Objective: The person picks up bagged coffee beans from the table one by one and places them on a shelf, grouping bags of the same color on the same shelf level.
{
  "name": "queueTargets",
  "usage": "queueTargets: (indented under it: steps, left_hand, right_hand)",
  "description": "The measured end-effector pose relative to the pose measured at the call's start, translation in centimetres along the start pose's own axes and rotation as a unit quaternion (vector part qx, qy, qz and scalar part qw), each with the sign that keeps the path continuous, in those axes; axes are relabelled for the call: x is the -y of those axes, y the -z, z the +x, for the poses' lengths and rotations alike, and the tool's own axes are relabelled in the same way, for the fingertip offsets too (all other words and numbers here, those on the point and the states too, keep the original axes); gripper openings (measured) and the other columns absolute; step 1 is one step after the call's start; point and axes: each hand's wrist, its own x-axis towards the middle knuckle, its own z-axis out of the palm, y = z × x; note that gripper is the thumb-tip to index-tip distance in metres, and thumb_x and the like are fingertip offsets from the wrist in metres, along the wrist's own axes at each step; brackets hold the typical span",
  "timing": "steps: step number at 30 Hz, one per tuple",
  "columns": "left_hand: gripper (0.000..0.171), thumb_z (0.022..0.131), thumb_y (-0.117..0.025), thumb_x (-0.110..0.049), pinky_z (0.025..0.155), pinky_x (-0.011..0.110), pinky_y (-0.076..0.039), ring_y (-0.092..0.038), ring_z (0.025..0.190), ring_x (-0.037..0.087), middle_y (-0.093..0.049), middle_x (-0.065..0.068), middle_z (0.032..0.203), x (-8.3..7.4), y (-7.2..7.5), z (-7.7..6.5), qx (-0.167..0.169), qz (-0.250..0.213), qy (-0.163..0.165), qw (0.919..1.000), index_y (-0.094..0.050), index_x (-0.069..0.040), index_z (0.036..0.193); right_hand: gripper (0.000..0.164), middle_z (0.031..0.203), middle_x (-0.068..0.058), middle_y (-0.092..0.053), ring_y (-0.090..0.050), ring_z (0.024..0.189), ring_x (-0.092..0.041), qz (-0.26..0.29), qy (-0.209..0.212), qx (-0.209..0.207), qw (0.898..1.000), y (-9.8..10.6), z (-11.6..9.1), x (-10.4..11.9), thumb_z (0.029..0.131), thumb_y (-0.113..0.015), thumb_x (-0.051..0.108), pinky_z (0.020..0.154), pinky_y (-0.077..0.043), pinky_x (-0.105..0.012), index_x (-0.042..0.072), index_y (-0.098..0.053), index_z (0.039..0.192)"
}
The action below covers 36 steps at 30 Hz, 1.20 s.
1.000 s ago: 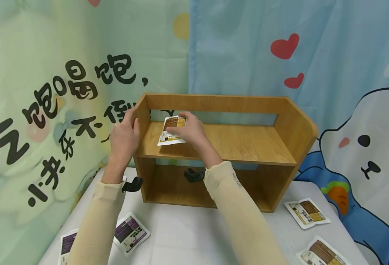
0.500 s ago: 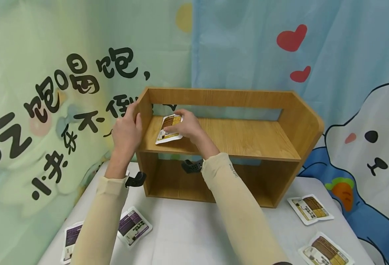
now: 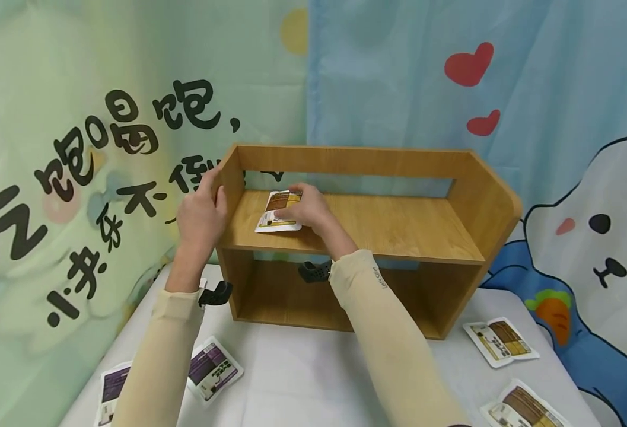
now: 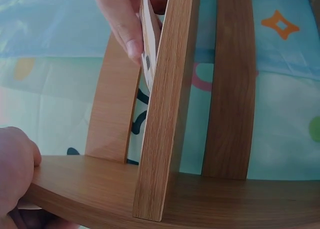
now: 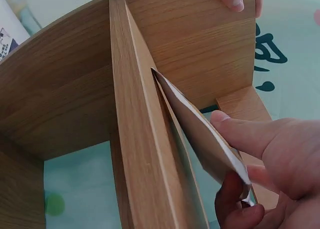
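Note:
A two-tier wooden shelf (image 3: 393,225) stands at the back of the table. My left hand (image 3: 201,216) grips the upper part of its left side panel (image 5: 200,44), fingers over the edge. With my right hand (image 3: 312,210) I pinch a white-edged brown and yellow pouch (image 3: 274,204) at its right side, thumb (image 5: 245,131) on its printed face and fingers beneath. The pouch is over the left part of the upper board (image 5: 135,119). In the right wrist view it tilts, its far edge right at the board and its held end raised.
Two purple and white pouches, one nearer the middle (image 3: 214,369) and one partly behind the left sleeve (image 3: 111,394), lie on the white table (image 3: 297,379). Two brown and yellow pouches, one farther back (image 3: 501,342) and one at the front (image 3: 524,409), lie right. Printed curtains (image 3: 388,77) hang behind.
My right hand has lowered the pouch closer to the upper board, and the shadow beneath it has shrunk. The left hand keeps its grip on the side panel. The head view has shifted slightly.

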Motion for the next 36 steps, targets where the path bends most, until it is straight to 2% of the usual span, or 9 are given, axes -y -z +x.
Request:
queueTargets:
  steps: [3, 8, 15, 17, 24, 28, 34, 36]
  left_hand:
    - [0.036, 0.099, -0.054, -0.018, 0.046, 0.041, -0.042, -0.056, 0.052, 0.031, -0.067, 0.023, 0.079, 0.1, -0.1, 0.0, 0.002, -0.002, -0.004, 1.0000, -0.054, -0.014, 0.135]
    - [0.036, 0.099, -0.053, -0.018, 0.044, 0.038, -0.036, -0.048, 0.046, 0.027, -0.060, 0.018, 0.064, 0.3, -0.2, 0.0, -0.003, 0.003, -0.002, 1.0000, -0.054, -0.015, 0.135]
    - [0.036, 0.100, -0.052, -0.018, 0.043, 0.037, -0.037, -0.052, 0.047, 0.027, -0.066, 0.021, 0.074, 0.4, -0.4, 0.0, -0.003, 0.003, -0.007, 1.0000, -0.054, -0.015, 0.135]
    - [0.036, 0.100, -0.052, -0.018, 0.043, 0.037, -0.036, -0.051, 0.046, 0.027, -0.065, 0.021, 0.072, 0.4, -0.4, -0.1, -0.004, 0.002, -0.005, 1.0000, -0.054, -0.015, 0.135]
    - [0.035, 0.099, -0.053, -0.017, 0.043, 0.040, -0.039, -0.054, 0.048, 0.029, -0.064, 0.021, 0.070, 0.5, -0.5, -0.1, -0.012, 0.001, -0.010, 0.9999, -0.055, -0.015, 0.133]
    - [0.034, 0.098, -0.054, -0.017, 0.043, 0.040, -0.040, -0.055, 0.048, 0.030, -0.065, 0.021, 0.071, 0.6, -0.5, 0.2, -0.017, -0.001, -0.017, 0.9997, -0.056, -0.014, 0.132]
    - [0.034, 0.099, -0.053, -0.017, 0.043, 0.039, -0.040, -0.056, 0.049, 0.029, -0.066, 0.022, 0.074, 0.7, -0.5, 0.1, -0.012, 0.005, -0.014, 0.9998, -0.055, -0.014, 0.132]
    - [0.034, 0.099, -0.053, -0.017, 0.042, 0.038, -0.040, -0.055, 0.048, 0.028, -0.066, 0.021, 0.073, 0.7, -0.5, 0.1, -0.013, 0.008, -0.014, 0.9998, -0.055, -0.014, 0.132]
  right_hand:
    - [0.072, 0.136, -0.014, -0.049, -0.046, 0.121, -0.029, -0.024, -0.002, 0.007, 1.000, -0.1, 0.3, -0.1, 0.078, -0.083, 0.022, 0.101, -0.038, -0.040, 0.008, -0.049, 0.140]
    - [0.071, 0.141, -0.013, -0.046, -0.045, 0.124, -0.029, -0.058, 0.000, 0.041, 0.998, -0.2, 0.6, 0.4, 0.080, -0.080, 0.026, 0.100, -0.039, -0.041, 0.011, -0.048, 0.142]
    - [0.067, 0.145, -0.015, -0.042, -0.040, 0.129, -0.031, -0.094, -0.003, 0.063, 0.994, -0.4, 1.0, 0.8, 0.080, -0.080, 0.027, 0.103, -0.035, -0.042, 0.012, -0.051, 0.139]
    - [0.067, 0.147, -0.015, -0.039, -0.038, 0.131, -0.031, -0.097, -0.006, 0.069, 0.993, -0.5, 1.1, 0.7, 0.081, -0.080, 0.027, 0.104, -0.035, -0.042, 0.013, -0.051, 0.140]
    - [0.066, 0.154, -0.017, -0.028, -0.027, 0.139, -0.033, -0.102, -0.007, 0.067, 0.993, -0.7, 1.2, 0.8, 0.080, -0.081, 0.027, 0.106, -0.031, -0.044, 0.015, -0.053, 0.138]
    - [0.065, 0.154, -0.018, -0.027, -0.026, 0.139, -0.034, -0.104, -0.002, 0.064, 0.993, -0.6, 1.3, 0.8, 0.080, -0.080, 0.028, 0.107, -0.031, -0.045, 0.015, -0.054, 0.138]
    - [0.066, 0.156, -0.019, -0.022, -0.015, 0.144, -0.033, -0.120, -0.001, 0.060, 0.991, -0.7, 1.2, 0.7, 0.081, -0.080, 0.033, 0.109, -0.027, -0.047, 0.016, -0.053, 0.139]
    - [0.067, 0.155, -0.021, -0.022, -0.017, 0.143, -0.034, -0.118, 0.000, 0.055, 0.992, -0.8, 1.2, 0.6, 0.081, -0.080, 0.035, 0.108, -0.027, -0.048, 0.016, -0.053, 0.139]
